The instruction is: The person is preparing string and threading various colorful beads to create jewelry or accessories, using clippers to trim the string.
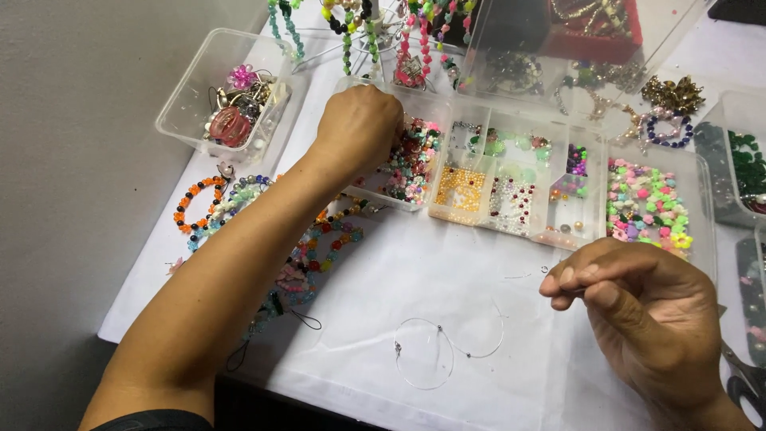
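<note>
The left hand [359, 126] is reached into the left end of the bead box [594, 227], its fingers curled down among mixed beads [411, 164]; whether a bead is pinched cannot be told. The right hand [638, 307] is held low at the right over the white cloth [447, 271], fingertips pinched narrowly together on a thin wire end. A looped wire [427, 363] is laid on the cloth between the arms. Bracelets [215, 203] are spread beside the left forearm.

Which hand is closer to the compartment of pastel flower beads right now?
The right hand is nearer, just below the flower beads. The left hand is well off to their left, over the mixed bead compartment.
</note>
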